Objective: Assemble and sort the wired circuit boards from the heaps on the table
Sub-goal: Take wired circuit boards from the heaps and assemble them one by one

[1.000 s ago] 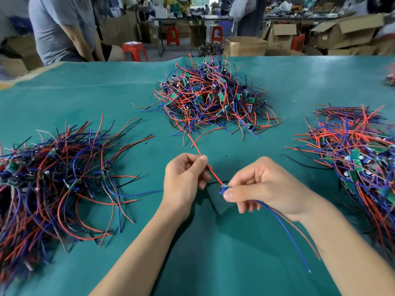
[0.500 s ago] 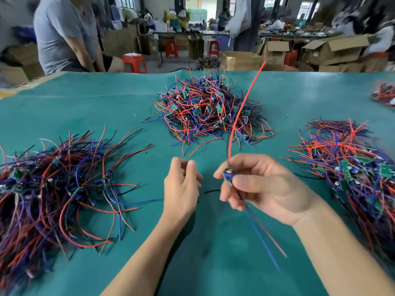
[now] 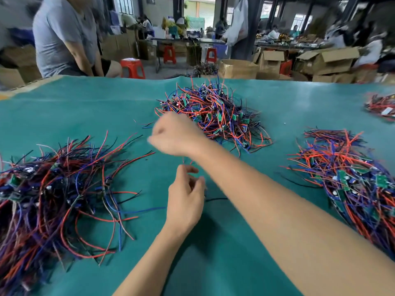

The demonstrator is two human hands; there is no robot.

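**Fingers between heaps: handling notes for wired boards**

Fingers of the left hand are loosely curled above the green table, thumb and forefinger close together; whether they pinch anything cannot be told, though a thin red strand shows just above them. The right hand, reaching across toward the left side of the table, is blurred by motion: its fingers appear curled, but whether they hold a board or wire cannot be told.

Largest is the left heap, a dark tangle of red, blue and black leads spreading to the table's left edge. Next is the right heap, against the right edge, with green boards showing among its wires. The centre heap lies toward the far edge, just behind the right hand. A small further heap sits at the far right corner. One loose black wire lies on the cloth beside the left hand.

Each piece is judged very light. The leads are soft and springy and snag on their neighbours, so a pull on a wire end would likely drag several units along. The stiff green board is the surer place to take hold, pinched by its edges; solder joints where leads meet the board are judged the fragile point.
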